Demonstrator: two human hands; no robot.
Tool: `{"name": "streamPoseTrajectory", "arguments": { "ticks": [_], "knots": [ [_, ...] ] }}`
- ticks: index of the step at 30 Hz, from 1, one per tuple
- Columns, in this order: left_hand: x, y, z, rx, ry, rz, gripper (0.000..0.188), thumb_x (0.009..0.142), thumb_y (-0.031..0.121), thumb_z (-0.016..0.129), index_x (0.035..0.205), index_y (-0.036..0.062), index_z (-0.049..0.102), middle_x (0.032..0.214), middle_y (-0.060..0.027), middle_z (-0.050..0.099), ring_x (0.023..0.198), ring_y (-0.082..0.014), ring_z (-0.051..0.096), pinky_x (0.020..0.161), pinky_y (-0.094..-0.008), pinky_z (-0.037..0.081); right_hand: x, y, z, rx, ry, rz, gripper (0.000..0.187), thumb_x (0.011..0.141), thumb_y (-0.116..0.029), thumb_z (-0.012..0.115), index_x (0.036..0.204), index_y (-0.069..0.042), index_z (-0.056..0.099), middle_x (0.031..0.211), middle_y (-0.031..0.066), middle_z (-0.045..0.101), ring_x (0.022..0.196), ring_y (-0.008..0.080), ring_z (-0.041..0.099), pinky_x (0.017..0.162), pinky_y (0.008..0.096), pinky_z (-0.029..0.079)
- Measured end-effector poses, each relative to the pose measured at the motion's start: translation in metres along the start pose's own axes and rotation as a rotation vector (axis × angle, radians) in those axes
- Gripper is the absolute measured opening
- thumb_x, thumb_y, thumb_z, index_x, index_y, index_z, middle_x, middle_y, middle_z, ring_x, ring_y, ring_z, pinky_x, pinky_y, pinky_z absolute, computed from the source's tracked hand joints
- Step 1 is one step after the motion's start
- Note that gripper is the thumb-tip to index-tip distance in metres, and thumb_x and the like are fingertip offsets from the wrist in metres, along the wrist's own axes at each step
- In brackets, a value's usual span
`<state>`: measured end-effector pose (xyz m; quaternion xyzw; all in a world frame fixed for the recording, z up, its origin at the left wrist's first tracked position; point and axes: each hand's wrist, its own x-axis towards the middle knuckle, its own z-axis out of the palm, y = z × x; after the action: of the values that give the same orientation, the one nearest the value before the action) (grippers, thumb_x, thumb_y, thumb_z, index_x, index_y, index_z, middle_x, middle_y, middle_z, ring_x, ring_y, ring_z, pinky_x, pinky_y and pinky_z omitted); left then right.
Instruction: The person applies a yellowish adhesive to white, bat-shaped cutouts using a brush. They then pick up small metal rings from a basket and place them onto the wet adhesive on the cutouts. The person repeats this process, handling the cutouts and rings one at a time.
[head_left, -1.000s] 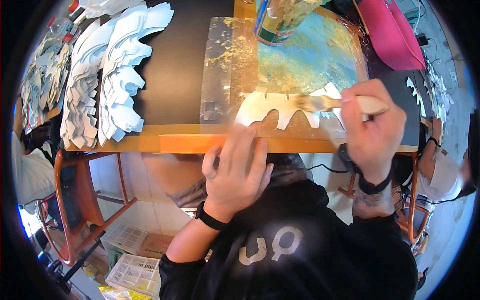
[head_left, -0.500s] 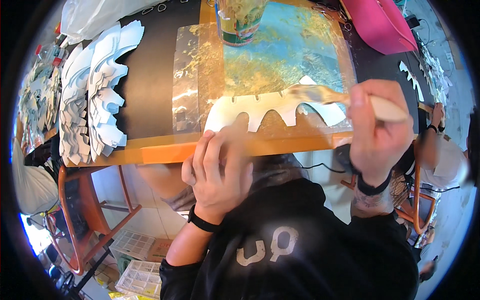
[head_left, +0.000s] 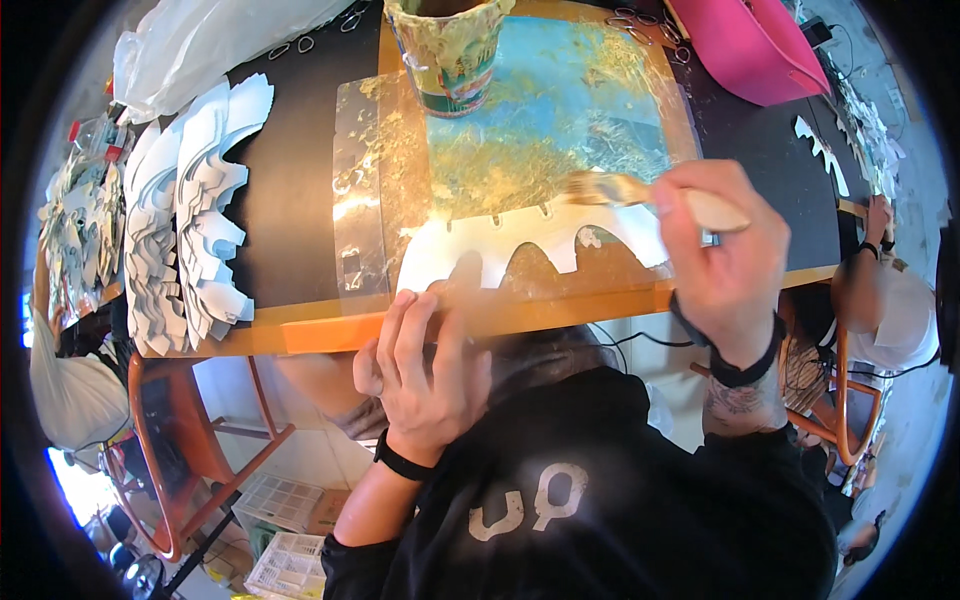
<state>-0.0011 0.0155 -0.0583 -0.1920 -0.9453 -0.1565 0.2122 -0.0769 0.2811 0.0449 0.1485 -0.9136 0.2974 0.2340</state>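
Two hands busy: right hand (head_left: 735, 262) clenched round the brush (head_left: 642, 190), bristles (head_left: 588, 187) just left of that grip, at the far edge of the white cutout (head_left: 475, 248). Left hand (head_left: 425, 375) is at its near corner; can't tell if it's pinching. I'd hold that end steady for even strokes.

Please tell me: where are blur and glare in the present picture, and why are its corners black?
Head view: the area beside the left hand is smeared, hiding whether it touches the pale cut piece; head view: whitish glare lies on the left part of the clear sheet; head view: the corners are black, likely because the fisheye's round image ends there.
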Motion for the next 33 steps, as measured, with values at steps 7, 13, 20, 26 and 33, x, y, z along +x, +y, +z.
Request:
{"name": "streamPoseTrajectory", "arguments": {
  "ticks": [7,13,20,26,33],
  "knots": [
    [0.000,0.002,0.004,0.003,0.014,-0.007,0.048,0.079,0.027,0.074,0.122,0.0073,0.067,0.138,-0.0157,0.059,0.130,-0.0342,0.057,0.103,-0.0443,0.027,-0.001,-0.007,-0.005,0.075,-0.133,-0.078,0.011,0.085,-0.005,0.075,0.092,-0.004,0.067,0.081,0.0099,0.068,0.068,0.0307,0.066,0.064,0.0380,0.053],
    [0.001,0.003,0.000,-0.005,-0.026,-0.001,0.044,0.086,0.023,0.068,0.125,0.0032,0.062,0.139,-0.0204,0.056,0.134,-0.0401,0.051,0.107,-0.0481,0.028,-0.011,0.001,-0.009,0.098,0.051,-0.118,0.012,0.083,-0.005,0.076,0.091,-0.005,0.066,0.082,0.0098,0.070,0.067,0.0301,0.067,0.062,0.0385,0.053],
    [-0.001,0.002,0.000,0.028,-0.012,0.005,0.044,0.087,0.022,0.068,0.126,0.0039,0.062,0.139,-0.0195,0.056,0.135,-0.0381,0.052,0.107,-0.0480,0.028,-0.014,0.008,-0.015,-0.046,0.032,0.000,0.011,0.086,-0.008,0.076,0.093,-0.005,0.069,0.084,0.0108,0.071,0.069,0.0304,0.068,0.064,0.0375,0.053],
    [0.001,0.003,0.001,0.024,-0.005,0.006,0.044,0.087,0.023,0.068,0.127,0.0046,0.062,0.139,-0.0187,0.056,0.135,-0.0370,0.052,0.108,-0.0476,0.027,-0.006,0.013,-0.011,0.012,-0.018,-0.034,0.009,0.090,-0.002,0.071,0.098,-0.001,0.069,0.086,0.0120,0.071,0.073,0.0255,0.070,0.066,0.0317,0.053],
    [-0.001,0.001,0.003,0.031,0.000,0.012,0.046,0.087,0.023,0.068,0.128,0.0052,0.061,0.140,-0.0177,0.057,0.133,-0.0362,0.053,0.106,-0.0473,0.028,-0.008,0.009,-0.014,0.124,0.020,0.085,0.008,0.091,-0.008,0.072,0.095,-0.003,0.068,0.089,0.0128,0.070,0.076,0.0307,0.069,0.069,0.0365,0.053]
  ]
}}
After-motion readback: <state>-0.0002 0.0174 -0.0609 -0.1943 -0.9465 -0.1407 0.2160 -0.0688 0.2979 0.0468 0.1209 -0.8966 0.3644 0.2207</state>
